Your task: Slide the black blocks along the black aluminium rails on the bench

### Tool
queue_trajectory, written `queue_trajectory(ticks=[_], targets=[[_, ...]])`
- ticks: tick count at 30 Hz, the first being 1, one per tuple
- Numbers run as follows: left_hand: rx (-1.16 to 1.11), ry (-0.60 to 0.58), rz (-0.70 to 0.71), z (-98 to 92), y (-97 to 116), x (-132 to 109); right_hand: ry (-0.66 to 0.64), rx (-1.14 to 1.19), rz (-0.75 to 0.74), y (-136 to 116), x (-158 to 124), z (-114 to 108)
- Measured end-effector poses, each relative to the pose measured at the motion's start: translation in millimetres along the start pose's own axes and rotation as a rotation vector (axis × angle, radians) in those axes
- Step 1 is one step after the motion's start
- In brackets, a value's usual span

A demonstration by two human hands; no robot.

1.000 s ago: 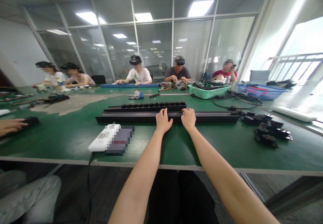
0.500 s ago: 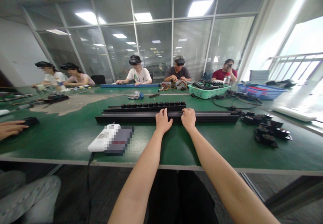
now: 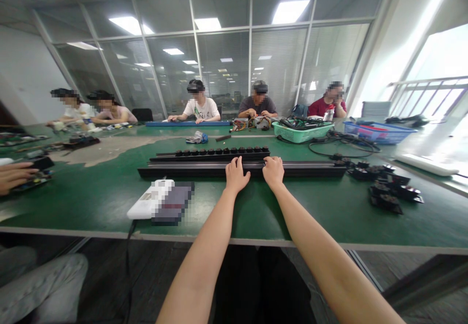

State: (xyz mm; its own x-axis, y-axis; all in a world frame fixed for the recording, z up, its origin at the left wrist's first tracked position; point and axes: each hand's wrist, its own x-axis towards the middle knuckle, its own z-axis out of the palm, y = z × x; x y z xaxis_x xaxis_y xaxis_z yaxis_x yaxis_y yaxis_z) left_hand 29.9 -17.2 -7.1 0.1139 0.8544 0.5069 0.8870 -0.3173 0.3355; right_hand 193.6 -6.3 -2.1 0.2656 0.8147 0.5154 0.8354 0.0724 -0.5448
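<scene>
A long black rail (image 3: 183, 171) lies across the green table (image 3: 91, 197) in front of me. Behind it sits a second black strip (image 3: 204, 154) with a row of round black sockets on top. My left hand (image 3: 237, 175) and my right hand (image 3: 272, 171) rest side by side on the near rail's middle, fingers curled over its top edge. Whether anything small sits under the fingertips is hidden.
A white box (image 3: 150, 205) lies near the front edge, left of my arms. Loose black socket parts (image 3: 387, 190) are heaped at right. A green basket (image 3: 302, 131) and blue tray (image 3: 378, 132) stand further back. A neighbour's hand (image 3: 12, 175) works at far left; several people sit opposite.
My hands and the rails have stayed put. The neighbour's hand at far left has lifted a dark part slightly off the table.
</scene>
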Motion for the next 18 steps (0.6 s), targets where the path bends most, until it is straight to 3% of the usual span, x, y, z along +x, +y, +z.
queue_trajectory(ticks=[18], targets=[[-0.001,-0.006,0.001,-1.4,1.0,-0.4,-0.003,0.008,0.048,2.2,1.4,-5.0]])
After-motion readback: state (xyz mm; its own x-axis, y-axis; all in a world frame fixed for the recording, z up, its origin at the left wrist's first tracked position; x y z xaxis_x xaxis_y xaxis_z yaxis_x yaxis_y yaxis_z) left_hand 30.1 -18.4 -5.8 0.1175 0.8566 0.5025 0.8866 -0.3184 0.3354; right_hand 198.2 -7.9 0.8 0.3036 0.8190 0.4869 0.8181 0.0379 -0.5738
